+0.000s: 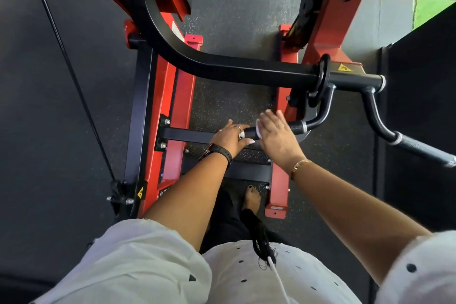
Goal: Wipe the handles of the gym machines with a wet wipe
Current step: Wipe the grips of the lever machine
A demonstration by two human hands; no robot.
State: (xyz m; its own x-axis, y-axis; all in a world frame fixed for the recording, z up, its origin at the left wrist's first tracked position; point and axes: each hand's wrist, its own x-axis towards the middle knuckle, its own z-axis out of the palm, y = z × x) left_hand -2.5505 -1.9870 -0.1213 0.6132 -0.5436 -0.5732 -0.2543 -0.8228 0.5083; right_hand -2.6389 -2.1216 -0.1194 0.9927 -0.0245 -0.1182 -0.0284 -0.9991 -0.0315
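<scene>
Your left hand (232, 137) clenches free end of handle (250, 133), steadying it. Your right hand (277, 134), fingers (268, 116) straight, presses wet wipe (258, 128) flat on handle beside it, likely for full contact.

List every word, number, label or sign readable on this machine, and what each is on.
No words or numbers can be read.
Yellow warning triangle on the black lever arm: pictogram only.
Second yellow triangle on the black base frame: blurred.
White label on the red frame: blurred.
Small plate on the red foot: too small.
</scene>
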